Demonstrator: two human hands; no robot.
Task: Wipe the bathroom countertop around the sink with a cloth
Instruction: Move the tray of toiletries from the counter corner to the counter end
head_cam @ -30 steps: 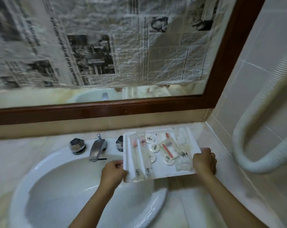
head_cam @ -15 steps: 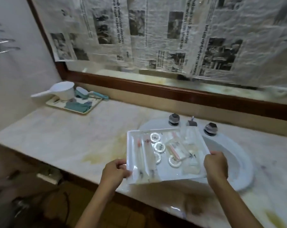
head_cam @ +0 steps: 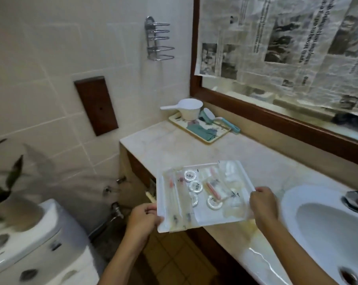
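I hold a white amenity tray (head_cam: 233, 219) in the air over the front edge of the marble countertop (head_cam: 194, 149), left of the white sink (head_cam: 326, 227). My left hand (head_cam: 143, 220) grips its left edge and my right hand (head_cam: 263, 204) grips its right edge. The tray carries wrapped toothbrushes, small round containers and plastic sachets. A teal cloth (head_cam: 200, 131) lies on a cream tray (head_cam: 179, 124) at the counter's far left corner.
On the cream tray stand a white scoop (head_cam: 187, 109) and a teal brush (head_cam: 219, 120). A newspaper-covered mirror (head_cam: 287, 48) hangs behind the counter. A toilet tank (head_cam: 30, 243) with a plant sits at lower left. A chrome rack (head_cam: 157, 40) is on the tiled wall.
Both hands carried the white tray from the right of the sink leftward across the basin to the counter's left part. My view swung left with it.
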